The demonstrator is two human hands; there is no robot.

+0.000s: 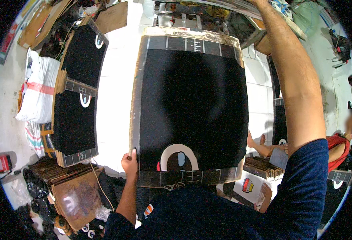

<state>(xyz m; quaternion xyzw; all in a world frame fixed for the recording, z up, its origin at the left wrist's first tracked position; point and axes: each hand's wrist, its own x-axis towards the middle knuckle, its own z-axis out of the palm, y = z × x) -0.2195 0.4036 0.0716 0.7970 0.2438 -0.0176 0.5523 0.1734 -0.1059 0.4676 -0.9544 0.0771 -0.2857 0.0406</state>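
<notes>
A large board covered with black fabric [192, 96] lies in front of me. Near its close edge the fabric carries a printed cream arch with a brown and light-blue shape inside. Dark strips with white ruled marks cross the far and near ends of the board. My left hand [129, 163] grips the board's left edge near the close corner, thumb up along the side; the other fingers are mostly hidden. My right arm reaches far forward on the right, and its hand runs out past the top of the picture.
More black fabric boards [78, 120] stand at left over the white tiled floor [114, 100]. A stack of worn boards [74, 196] is at lower left, near a white sack [42, 86]. Metal framework [184, 18] spans the far side. Another person in red [339, 152] sits at right.
</notes>
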